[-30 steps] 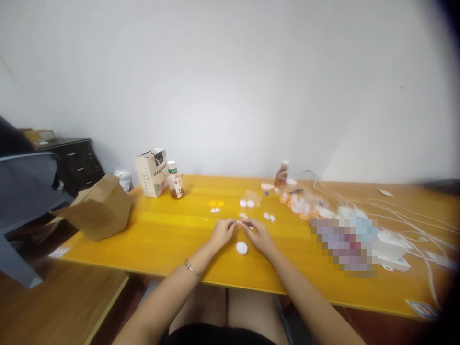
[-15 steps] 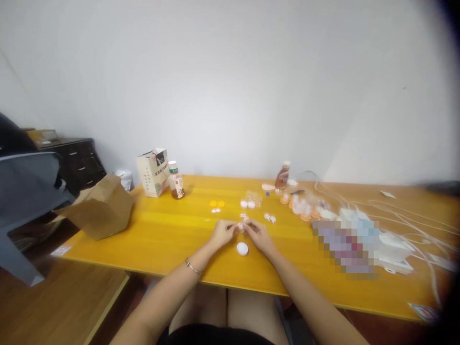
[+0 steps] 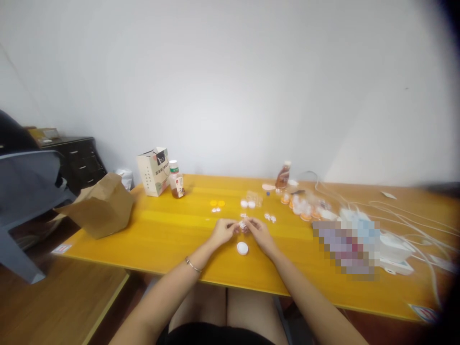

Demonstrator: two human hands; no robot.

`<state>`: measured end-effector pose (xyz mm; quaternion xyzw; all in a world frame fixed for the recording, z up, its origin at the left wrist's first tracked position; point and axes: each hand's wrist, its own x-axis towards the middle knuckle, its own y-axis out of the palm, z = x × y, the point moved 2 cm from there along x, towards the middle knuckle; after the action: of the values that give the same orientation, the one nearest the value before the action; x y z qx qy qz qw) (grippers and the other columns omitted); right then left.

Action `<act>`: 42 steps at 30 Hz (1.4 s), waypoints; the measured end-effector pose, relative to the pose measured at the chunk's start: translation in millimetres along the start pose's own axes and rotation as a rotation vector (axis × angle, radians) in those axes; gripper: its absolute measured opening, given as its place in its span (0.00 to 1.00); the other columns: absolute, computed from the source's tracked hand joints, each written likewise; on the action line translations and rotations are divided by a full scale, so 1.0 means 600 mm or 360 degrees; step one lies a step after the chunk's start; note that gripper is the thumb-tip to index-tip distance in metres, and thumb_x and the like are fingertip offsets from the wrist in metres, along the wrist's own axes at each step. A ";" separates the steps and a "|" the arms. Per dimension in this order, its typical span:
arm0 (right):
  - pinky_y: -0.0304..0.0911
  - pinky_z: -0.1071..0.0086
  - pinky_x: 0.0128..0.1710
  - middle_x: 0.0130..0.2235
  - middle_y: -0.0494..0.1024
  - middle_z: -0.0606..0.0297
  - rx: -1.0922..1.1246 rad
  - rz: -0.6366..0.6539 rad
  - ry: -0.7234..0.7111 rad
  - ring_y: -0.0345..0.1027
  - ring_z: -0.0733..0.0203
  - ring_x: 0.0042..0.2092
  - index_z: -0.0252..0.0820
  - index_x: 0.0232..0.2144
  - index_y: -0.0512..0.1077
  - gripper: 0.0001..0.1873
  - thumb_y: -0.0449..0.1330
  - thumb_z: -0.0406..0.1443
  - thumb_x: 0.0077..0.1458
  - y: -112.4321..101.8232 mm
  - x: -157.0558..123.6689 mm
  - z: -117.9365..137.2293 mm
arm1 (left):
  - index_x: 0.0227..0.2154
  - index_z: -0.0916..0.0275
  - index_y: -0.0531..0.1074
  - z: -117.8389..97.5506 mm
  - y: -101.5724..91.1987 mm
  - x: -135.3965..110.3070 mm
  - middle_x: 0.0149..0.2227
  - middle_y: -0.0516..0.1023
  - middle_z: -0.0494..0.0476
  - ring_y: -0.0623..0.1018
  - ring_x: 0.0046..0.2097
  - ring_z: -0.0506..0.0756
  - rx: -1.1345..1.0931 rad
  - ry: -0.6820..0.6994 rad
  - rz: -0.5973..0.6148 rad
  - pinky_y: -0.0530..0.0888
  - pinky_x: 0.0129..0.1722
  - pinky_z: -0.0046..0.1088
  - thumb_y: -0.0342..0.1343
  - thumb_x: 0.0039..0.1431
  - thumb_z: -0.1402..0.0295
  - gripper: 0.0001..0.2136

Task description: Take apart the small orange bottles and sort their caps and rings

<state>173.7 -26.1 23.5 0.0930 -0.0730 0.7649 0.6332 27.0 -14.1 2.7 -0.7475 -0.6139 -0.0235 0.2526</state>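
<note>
My left hand (image 3: 225,231) and my right hand (image 3: 257,232) meet over the middle of the table, fingertips pinched around a small white piece (image 3: 242,224). It is too small and blurred for me to tell its kind. Just in front of me, below the hands, lies a white round lid (image 3: 242,248). Beyond the fingers are more small white pieces (image 3: 243,215), with another little group (image 3: 270,218) to the right. Two white round caps (image 3: 247,204) sit farther back, and two yellow round caps (image 3: 217,203) lie left of them, above two small white discs (image 3: 216,210).
A paper gift bag (image 3: 154,172) and a bottle with a white cap (image 3: 177,179) stand at the back left, near a brown paper bag (image 3: 104,206). Back right are a brown bottle (image 3: 283,175), clustered clear cups (image 3: 302,206) and white cables (image 3: 395,211).
Both hands stay in nearly the same place. The right fingers have shifted slightly left and up around the small white piece. Nothing on the table has visibly moved.
</note>
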 end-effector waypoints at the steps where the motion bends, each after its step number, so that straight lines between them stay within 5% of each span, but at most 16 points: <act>1: 0.63 0.69 0.31 0.23 0.73 0.67 -0.0001 -0.0005 0.0007 0.67 0.63 0.27 0.40 0.25 0.69 0.16 0.60 0.48 0.42 0.000 0.000 0.000 | 0.24 0.68 0.74 0.000 0.001 0.001 0.24 0.76 0.55 0.73 0.27 0.51 -0.0026 -0.0001 0.0005 0.69 0.29 0.22 0.48 0.53 0.64 0.14; 20: 0.60 0.71 0.28 0.23 0.73 0.68 0.0028 0.0071 0.0045 0.64 0.66 0.25 0.40 0.25 0.69 0.16 0.62 0.47 0.40 0.000 0.002 -0.002 | 0.24 0.68 0.73 -0.007 0.000 0.002 0.24 0.75 0.55 0.73 0.27 0.50 -0.0121 0.0015 -0.0017 0.69 0.30 0.22 0.50 0.52 0.63 0.13; 42: 0.57 0.72 0.23 0.18 0.69 0.69 -0.0171 -0.0120 -0.0023 0.62 0.66 0.21 0.40 0.22 0.66 0.13 0.57 0.44 0.42 0.002 0.003 -0.010 | 0.23 0.68 0.72 -0.006 0.000 -0.003 0.20 0.71 0.51 0.67 0.23 0.47 0.0102 -0.0012 -0.0143 0.62 0.24 0.20 0.52 0.50 0.66 0.10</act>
<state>172.1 -23.4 18.1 0.0670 -0.1150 0.7349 0.6650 27.7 -17.0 5.3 -0.7107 -0.6483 -0.0123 0.2728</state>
